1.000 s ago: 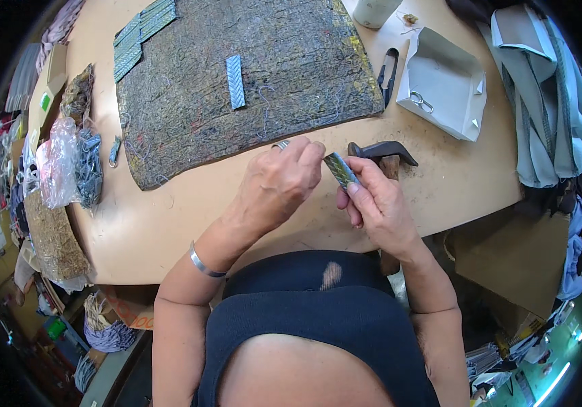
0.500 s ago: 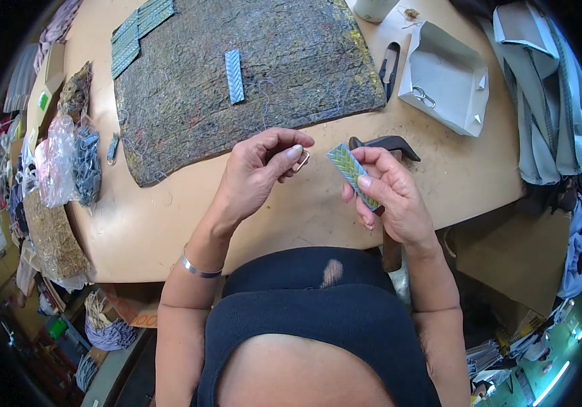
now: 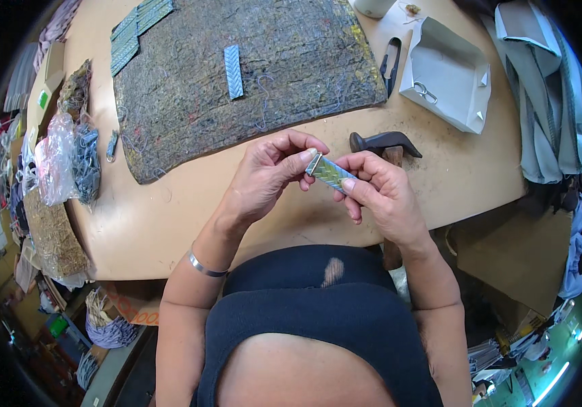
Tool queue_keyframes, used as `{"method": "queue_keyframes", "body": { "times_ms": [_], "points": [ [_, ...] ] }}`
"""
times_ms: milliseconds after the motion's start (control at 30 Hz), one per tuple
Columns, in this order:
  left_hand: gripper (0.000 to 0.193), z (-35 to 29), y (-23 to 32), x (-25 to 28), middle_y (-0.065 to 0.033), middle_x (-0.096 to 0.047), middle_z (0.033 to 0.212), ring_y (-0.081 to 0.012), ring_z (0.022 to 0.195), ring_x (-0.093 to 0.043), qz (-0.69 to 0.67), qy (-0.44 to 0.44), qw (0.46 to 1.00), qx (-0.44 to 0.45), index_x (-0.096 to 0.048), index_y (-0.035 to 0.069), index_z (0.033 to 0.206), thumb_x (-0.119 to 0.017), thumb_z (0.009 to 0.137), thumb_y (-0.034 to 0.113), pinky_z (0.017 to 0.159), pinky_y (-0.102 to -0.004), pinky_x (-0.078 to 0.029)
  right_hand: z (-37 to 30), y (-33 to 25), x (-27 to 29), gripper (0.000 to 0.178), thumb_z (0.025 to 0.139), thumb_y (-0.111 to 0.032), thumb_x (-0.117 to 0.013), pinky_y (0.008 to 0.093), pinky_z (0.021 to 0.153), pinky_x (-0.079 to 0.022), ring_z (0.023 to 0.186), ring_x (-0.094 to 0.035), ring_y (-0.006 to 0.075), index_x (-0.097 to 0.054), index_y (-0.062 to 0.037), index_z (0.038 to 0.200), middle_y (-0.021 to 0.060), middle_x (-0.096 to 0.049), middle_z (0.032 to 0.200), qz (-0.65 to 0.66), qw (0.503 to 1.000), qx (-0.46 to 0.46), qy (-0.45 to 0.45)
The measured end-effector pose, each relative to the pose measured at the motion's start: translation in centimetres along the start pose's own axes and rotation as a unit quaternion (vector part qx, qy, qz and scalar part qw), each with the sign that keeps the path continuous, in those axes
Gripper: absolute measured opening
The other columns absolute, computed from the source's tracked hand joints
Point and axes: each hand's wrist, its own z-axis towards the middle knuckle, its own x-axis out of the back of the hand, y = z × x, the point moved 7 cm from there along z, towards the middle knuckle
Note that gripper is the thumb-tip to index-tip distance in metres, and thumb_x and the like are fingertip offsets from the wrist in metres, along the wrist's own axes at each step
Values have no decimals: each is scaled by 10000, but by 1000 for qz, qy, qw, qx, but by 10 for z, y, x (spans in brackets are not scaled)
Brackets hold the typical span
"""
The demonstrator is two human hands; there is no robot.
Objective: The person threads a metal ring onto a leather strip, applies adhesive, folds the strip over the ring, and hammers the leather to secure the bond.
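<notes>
Between finger and thumb, my left hand (image 3: 274,169) pinches a small metal ring buckle (image 3: 314,164). My right hand (image 3: 382,193) grips a short woven strap (image 3: 331,174), green-yellow with blue edges. The strap's left end meets the buckle; whether it passes through the frame I cannot tell. Just beyond my right hand lies a hammer (image 3: 386,142) with a dark head, its wooden handle partly behind that hand. A similar blue woven strip (image 3: 234,72) rests on the rough dark mat (image 3: 182,102) farther off.
Several woven strips (image 3: 126,46) lie at the mat's far left corner. Right of the mat are black thread snips (image 3: 390,66) and a white open box (image 3: 447,81) with a metal piece inside. Grey straps (image 3: 549,102) hang at the right; plastic bags (image 3: 60,159) sit at the left edge.
My right hand has brought the strap left and turned it flatter, so its end now meets the buckle in my left hand. The left hand has shifted slightly right.
</notes>
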Motion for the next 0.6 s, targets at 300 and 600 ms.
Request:
{"method": "queue_keyframes", "body": {
  "times_ms": [300, 600],
  "points": [
    [174, -2, -4, -4, -64, -564, 821, -95, 653, -530, 8, -26, 999, -24, -525, -2, 930, -567, 818, 124, 576, -210, -461, 3, -2, -6, 192, 856, -98, -454, 177, 450, -398, 514, -463, 42, -526, 24, 985, 38, -544, 706, 25, 998, -36, -33],
    [164, -5, -7, -5, -66, -561, 848, -97, 668, -536, 31, -20, 999, -25, -513, 0, 933, -555, 824, 116, 588, -211, -464, 2, -2, -8, 248, 895, -209, -422, 180, 440, -382, 498, -454, 44, -535, 12, 911, 41, -544, 701, 72, 995, -28, -62]
  ]
}}
